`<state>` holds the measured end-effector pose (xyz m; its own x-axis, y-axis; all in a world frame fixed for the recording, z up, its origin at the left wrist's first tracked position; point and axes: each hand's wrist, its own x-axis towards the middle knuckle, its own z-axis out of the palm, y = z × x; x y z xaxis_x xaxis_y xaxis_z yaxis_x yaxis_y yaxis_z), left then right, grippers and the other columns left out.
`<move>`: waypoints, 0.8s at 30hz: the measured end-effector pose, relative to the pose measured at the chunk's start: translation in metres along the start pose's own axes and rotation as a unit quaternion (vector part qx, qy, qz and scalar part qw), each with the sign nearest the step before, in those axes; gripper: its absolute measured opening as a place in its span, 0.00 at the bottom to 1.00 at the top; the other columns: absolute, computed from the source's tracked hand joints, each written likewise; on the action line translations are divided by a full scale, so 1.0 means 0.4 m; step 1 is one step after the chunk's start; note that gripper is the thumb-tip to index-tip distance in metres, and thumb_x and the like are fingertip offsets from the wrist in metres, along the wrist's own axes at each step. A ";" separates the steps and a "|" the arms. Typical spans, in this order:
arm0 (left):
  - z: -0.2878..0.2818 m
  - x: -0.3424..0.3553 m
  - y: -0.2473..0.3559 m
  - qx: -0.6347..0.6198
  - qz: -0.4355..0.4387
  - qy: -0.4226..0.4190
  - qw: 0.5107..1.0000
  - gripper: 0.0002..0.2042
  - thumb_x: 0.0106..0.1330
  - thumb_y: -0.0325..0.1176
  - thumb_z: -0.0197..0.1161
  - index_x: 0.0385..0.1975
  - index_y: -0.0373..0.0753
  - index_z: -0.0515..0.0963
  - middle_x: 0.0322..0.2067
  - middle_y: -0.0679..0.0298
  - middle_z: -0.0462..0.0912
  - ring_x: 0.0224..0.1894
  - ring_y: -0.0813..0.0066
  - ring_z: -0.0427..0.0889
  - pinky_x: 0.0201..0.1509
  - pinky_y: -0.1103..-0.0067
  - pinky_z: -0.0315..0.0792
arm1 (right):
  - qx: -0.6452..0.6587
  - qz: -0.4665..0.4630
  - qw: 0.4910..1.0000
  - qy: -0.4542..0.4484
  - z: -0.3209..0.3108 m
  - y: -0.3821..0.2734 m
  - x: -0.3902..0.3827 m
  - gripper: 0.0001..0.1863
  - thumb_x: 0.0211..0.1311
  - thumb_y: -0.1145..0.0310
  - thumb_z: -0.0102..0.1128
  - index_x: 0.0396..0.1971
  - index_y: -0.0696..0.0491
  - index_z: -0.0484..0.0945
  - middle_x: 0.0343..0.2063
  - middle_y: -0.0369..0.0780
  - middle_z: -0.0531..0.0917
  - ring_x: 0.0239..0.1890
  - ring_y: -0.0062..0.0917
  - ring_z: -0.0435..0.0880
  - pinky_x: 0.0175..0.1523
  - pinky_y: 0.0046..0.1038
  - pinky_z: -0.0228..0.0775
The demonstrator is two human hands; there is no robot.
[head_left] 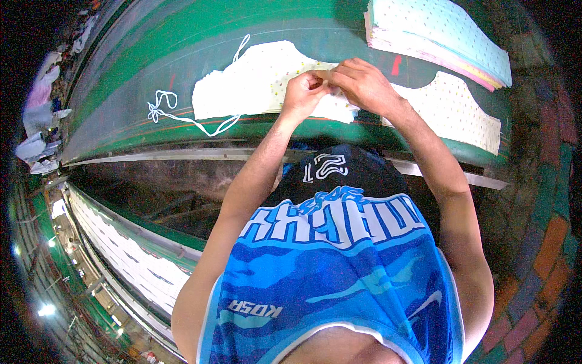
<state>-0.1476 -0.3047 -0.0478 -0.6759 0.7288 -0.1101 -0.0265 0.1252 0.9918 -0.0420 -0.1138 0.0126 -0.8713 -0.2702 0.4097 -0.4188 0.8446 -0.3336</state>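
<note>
My left hand [301,99] and my right hand [364,88] meet with fingers pinched close together over the right part of a white fabric piece [230,91] printed with small dots on that side. What is between my fingertips is hidden. White cord [163,103] lies in loops at the piece's left and under it, with another loop poking out above it. A similar dotted cream piece [461,115] lies to the right, partly behind my right forearm.
The green table [121,73] has a metal rail [115,156] along its near edge. A stack of pastel dotted fabric [433,39] lies at the back right, and cloth scraps [39,133] at the far left. Another long table with white material [130,242] stands at lower left.
</note>
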 end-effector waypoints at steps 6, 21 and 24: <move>-0.014 0.000 -0.014 -0.068 0.026 0.013 0.997 0.09 0.73 0.24 0.67 0.50 0.38 0.83 0.37 0.67 0.87 0.30 0.91 0.75 0.30 0.87 0.69 | 0.013 0.048 0.998 0.033 -0.005 0.011 -0.091 0.24 0.50 0.70 0.72 0.51 0.53 0.85 0.47 0.42 0.85 0.52 0.40 0.83 0.60 0.41 0.77; -0.083 0.042 0.211 0.234 0.151 -0.084 0.957 0.11 0.76 0.27 0.61 0.50 0.40 0.89 0.46 0.63 0.92 0.45 0.78 0.87 0.52 0.80 0.80 | 0.007 0.070 0.997 -0.012 -0.003 -0.034 -0.191 0.13 0.52 0.76 0.68 0.40 0.53 0.86 0.46 0.41 0.85 0.53 0.38 0.83 0.59 0.40 0.76; -0.072 0.045 0.190 0.253 0.131 -0.134 0.949 0.10 0.76 0.27 0.62 0.50 0.39 0.89 0.45 0.63 0.92 0.44 0.78 0.87 0.50 0.80 0.80 | 0.025 0.101 0.994 -0.031 -0.012 -0.041 -0.182 0.13 0.52 0.77 0.70 0.40 0.55 0.87 0.45 0.41 0.86 0.52 0.37 0.84 0.59 0.40 0.77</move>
<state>-0.1831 -0.3016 0.0276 -0.3968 0.9162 0.0560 0.5197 0.1739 0.8365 0.0294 -0.1057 -0.0077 -0.9524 -0.1272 0.2771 -0.2449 0.8606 -0.4465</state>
